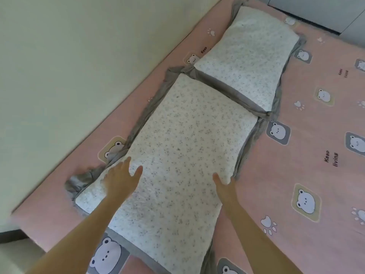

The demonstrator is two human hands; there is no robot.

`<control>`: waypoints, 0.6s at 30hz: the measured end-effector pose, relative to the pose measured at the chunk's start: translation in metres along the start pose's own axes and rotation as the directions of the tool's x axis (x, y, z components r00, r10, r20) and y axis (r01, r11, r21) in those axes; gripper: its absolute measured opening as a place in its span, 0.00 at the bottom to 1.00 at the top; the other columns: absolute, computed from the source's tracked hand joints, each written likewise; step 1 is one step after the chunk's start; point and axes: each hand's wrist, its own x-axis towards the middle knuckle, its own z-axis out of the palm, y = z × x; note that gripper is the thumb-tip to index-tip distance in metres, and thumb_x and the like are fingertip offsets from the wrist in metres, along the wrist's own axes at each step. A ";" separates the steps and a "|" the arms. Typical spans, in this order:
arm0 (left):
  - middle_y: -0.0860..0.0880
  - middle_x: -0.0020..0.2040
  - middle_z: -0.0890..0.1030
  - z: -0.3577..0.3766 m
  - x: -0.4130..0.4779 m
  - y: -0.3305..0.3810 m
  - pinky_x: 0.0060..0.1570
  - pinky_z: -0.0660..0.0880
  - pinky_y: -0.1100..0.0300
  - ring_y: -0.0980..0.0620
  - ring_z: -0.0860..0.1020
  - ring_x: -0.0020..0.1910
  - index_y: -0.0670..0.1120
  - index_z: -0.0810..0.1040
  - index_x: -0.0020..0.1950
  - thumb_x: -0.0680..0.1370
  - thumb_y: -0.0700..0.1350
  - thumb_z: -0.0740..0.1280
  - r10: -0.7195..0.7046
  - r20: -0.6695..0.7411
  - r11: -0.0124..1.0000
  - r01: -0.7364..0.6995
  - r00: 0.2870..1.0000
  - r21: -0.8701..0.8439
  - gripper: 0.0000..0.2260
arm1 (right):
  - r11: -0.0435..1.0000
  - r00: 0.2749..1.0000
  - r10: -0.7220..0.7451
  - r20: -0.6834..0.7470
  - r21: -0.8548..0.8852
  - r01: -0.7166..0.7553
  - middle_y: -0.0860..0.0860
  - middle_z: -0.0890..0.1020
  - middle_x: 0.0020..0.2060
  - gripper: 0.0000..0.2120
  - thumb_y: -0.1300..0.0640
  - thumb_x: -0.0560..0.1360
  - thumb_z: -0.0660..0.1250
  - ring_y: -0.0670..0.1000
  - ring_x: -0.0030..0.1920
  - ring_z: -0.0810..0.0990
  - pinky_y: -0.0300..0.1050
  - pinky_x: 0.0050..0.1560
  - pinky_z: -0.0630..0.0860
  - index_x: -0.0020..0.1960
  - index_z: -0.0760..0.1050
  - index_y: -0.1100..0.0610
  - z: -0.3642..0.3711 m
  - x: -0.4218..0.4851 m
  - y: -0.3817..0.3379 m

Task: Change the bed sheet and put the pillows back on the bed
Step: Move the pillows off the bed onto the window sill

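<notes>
A pink bed sheet (308, 167) printed with white bears and paw marks covers the bed. Two white speckled pillows with grey borders lie end to end along the wall side. The near pillow (177, 147) is under both my hands. My left hand (120, 178) rests flat on its left part with fingers spread. My right hand (225, 184) lies with straight fingers at its right edge. The far pillow (246, 56) lies beyond it, touching the near one at their grey borders.
A pale wall (69, 66) runs along the bed's left side. A strip of floor (11, 252) shows at the lower left, beside the bed's corner. At the top right a light cabinet or wall panel (325, 10) stands past the bed's far edge.
</notes>
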 end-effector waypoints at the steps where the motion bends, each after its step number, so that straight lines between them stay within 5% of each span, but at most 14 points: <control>1: 0.46 0.71 0.69 0.007 0.011 0.001 0.64 0.67 0.43 0.43 0.68 0.69 0.49 0.61 0.75 0.77 0.63 0.55 0.004 0.002 1.000 -0.004 1.000 0.019 0.30 | 1.000 0.999 -0.010 -0.032 -0.005 0.009 0.51 0.55 0.76 0.53 0.32 0.65 0.67 0.57 0.74 0.59 0.60 0.70 0.62 0.78 0.42 0.49 0.007 0.011 -0.001; 9: 0.37 0.67 0.71 0.043 0.081 0.015 0.60 0.68 0.43 0.36 0.71 0.64 0.47 0.54 0.77 0.72 0.71 0.50 -0.065 0.029 0.998 0.066 0.997 -0.021 0.40 | 0.985 0.980 -0.009 -0.201 -0.168 -0.025 0.59 0.62 0.71 0.60 0.23 0.56 0.67 0.63 0.69 0.64 0.64 0.66 0.65 0.75 0.38 0.40 0.042 0.073 0.020; 13: 0.42 0.60 0.77 0.035 0.070 0.026 0.45 0.71 0.51 0.38 0.76 0.56 0.49 0.58 0.74 0.73 0.71 0.51 -0.086 0.007 0.981 0.086 0.996 -0.172 0.37 | 0.987 0.966 -0.153 -0.210 -0.076 0.140 0.50 0.62 0.73 0.57 0.25 0.56 0.70 0.58 0.68 0.68 0.62 0.64 0.69 0.75 0.44 0.40 0.043 0.069 0.026; 18: 0.48 0.58 0.78 -0.003 0.039 0.047 0.50 0.75 0.49 0.42 0.78 0.54 0.50 0.63 0.71 0.69 0.73 0.58 -0.089 0.057 0.927 0.103 0.994 -0.361 0.38 | 0.968 0.952 -0.239 -0.192 0.031 0.249 0.44 0.67 0.70 0.56 0.26 0.54 0.72 0.52 0.67 0.70 0.60 0.65 0.70 0.74 0.52 0.42 0.029 0.039 0.006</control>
